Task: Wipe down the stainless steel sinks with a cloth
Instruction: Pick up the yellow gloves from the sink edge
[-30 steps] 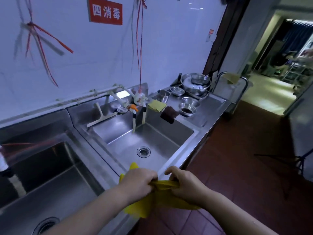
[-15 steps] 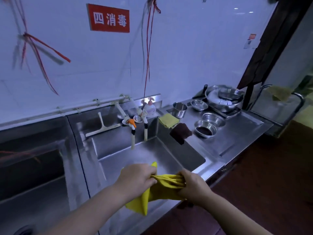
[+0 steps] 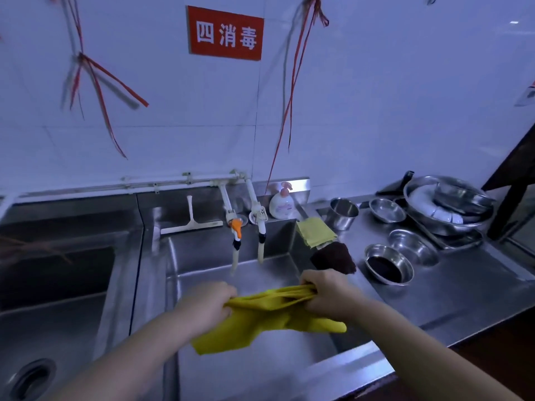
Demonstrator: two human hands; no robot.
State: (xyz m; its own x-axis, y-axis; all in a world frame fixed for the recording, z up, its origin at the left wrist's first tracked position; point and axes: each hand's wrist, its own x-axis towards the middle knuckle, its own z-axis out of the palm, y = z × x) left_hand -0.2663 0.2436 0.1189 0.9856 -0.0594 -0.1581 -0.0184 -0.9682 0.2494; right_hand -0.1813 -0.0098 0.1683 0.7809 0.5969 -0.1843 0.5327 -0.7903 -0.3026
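Over the middle sink basin (image 3: 225,273), lower centre of frame: both hands clenched on a yellow cloth (image 3: 260,316). Left hand (image 3: 207,303) grips its left end, right hand (image 3: 325,293) its bunched right end; cloth stretched between them, loose corners hanging below. Two taps (image 3: 247,224) drop from a wall pipe above the basin, one with an orange handle. White squeegee (image 3: 189,219) on the ledge left of the taps; soap pump bottle (image 3: 281,202) to their right. Second sink (image 3: 58,308) at left, drain at lower left. Folded yellow rag (image 3: 315,231) and dark brown rag (image 3: 333,257) draped on the basin's right rim. Right side: table (image 3: 463,285) with steel bowls (image 3: 388,263), one holding dark liquid. Red sign (image 3: 225,33) on the wall, upper centre.
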